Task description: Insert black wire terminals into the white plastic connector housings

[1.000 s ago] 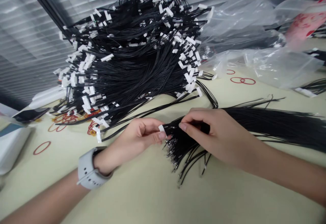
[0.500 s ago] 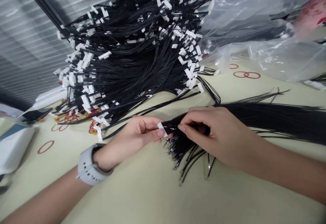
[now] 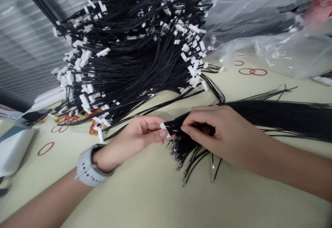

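A small white connector [image 3: 165, 130] is pinched between the thumb and fingers of my left hand [image 3: 145, 133], which has a grey watch at its wrist. Just right of it, my right hand [image 3: 210, 126] has thumb and forefinger closed on a thin black wire by the connector. Under and beside my right hand lies a bundle of black wires [image 3: 275, 119], with small metal terminals [image 3: 176, 152] fanned out at its left end. Whether the wire's tip is inside the connector cannot be made out.
Behind my hands rises a large pile of black cables [image 3: 135, 65] with white connectors. Red rubber bands [image 3: 46, 148] lie at left and more at back right. Clear plastic bags [image 3: 285, 55] cover the back right. A white tray-like object [image 3: 17, 148] sits at far left.
The view has shifted slightly. Both hands keep nearly the same pose at the connector, and no clear new grasp or release shows.
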Demonstrator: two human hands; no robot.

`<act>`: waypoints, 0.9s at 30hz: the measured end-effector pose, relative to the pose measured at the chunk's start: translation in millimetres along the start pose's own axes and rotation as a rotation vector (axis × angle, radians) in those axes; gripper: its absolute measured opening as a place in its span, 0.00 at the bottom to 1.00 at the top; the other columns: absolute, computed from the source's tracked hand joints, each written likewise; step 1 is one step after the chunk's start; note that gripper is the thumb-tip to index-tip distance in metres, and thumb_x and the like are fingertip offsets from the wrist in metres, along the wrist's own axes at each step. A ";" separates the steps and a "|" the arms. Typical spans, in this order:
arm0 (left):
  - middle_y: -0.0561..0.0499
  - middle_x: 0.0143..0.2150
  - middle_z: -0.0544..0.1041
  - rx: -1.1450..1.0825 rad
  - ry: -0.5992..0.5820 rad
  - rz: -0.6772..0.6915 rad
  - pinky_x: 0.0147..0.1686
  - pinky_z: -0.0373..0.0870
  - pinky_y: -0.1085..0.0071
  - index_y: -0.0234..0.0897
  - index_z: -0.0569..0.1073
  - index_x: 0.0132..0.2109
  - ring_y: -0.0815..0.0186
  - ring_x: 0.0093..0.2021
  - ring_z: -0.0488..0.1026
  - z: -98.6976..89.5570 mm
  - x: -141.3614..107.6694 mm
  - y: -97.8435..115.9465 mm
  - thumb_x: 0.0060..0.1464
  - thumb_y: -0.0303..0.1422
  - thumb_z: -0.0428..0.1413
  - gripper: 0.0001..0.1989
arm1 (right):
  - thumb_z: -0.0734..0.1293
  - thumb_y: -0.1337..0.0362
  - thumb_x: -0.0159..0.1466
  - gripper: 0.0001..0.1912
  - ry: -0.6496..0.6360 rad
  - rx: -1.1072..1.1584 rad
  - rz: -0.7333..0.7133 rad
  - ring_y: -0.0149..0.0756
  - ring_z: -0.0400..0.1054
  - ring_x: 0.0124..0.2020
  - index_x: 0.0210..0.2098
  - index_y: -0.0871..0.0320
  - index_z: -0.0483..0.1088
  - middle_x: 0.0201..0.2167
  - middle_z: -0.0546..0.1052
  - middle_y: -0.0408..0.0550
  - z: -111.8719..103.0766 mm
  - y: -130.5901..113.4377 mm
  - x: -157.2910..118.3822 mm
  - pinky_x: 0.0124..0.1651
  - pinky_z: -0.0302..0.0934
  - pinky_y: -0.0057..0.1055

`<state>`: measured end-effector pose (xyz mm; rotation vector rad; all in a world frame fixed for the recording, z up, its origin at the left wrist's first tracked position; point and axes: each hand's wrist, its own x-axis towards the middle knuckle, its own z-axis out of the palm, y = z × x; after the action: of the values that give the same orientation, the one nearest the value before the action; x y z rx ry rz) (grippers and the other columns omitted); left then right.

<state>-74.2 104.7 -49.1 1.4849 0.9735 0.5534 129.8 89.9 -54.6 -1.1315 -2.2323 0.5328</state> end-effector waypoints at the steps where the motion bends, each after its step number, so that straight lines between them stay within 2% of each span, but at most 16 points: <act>1: 0.50 0.32 0.79 -0.012 0.001 0.002 0.30 0.66 0.79 0.36 0.77 0.40 0.74 0.29 0.70 -0.2 -0.1 -0.6 0.54 0.28 0.56 0.07 | 0.61 0.72 0.58 0.09 -0.007 -0.008 -0.016 0.25 0.57 0.20 0.27 0.57 0.72 0.21 0.70 0.39 -0.4 0.5 0.0 0.25 0.50 0.25; 5: 0.51 0.31 0.78 -0.034 -0.005 0.008 0.29 0.66 0.81 0.35 0.76 0.39 0.75 0.28 0.69 0.0 -0.6 -0.7 0.54 0.27 0.55 0.07 | 0.62 0.74 0.57 0.09 -0.004 -0.005 -0.061 0.23 0.57 0.21 0.28 0.56 0.72 0.21 0.69 0.37 -0.7 2.5 -0.4 0.25 0.49 0.24; 12: 0.55 0.26 0.77 -0.044 0.020 -0.037 0.27 0.66 0.86 0.32 0.76 0.34 0.78 0.26 0.70 6.0 -2.0 2.9 0.52 0.20 0.55 0.07 | 0.61 0.72 0.58 0.08 0.018 -0.007 -0.025 0.23 0.58 0.22 0.27 0.57 0.70 0.23 0.70 0.37 3.3 2.5 -1.9 0.24 0.50 0.24; 20: 0.53 0.29 0.78 -0.001 0.005 -0.030 0.30 0.67 0.85 0.32 0.76 0.34 0.77 0.29 0.71 6.2 -0.3 -0.5 0.51 0.21 0.55 0.06 | 0.61 0.70 0.60 0.08 0.022 -0.032 -0.064 0.25 0.59 0.22 0.27 0.57 0.70 0.22 0.70 0.38 8.8 1.7 -0.7 0.26 0.50 0.26; 27: 0.56 0.24 0.75 -0.033 -0.015 -0.016 0.27 0.66 0.89 0.31 0.77 0.32 0.80 0.26 0.70 8.2 -0.7 2.7 0.51 0.18 0.54 0.08 | 0.61 0.70 0.60 0.08 0.046 -0.017 -0.060 0.24 0.58 0.22 0.26 0.58 0.70 0.22 0.70 0.38 10.1 0.1 -0.6 0.25 0.49 0.26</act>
<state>-67.3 99.8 -47.7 1.4487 0.9589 0.5436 123.6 88.5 -62.5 -1.0704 -2.2278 0.4597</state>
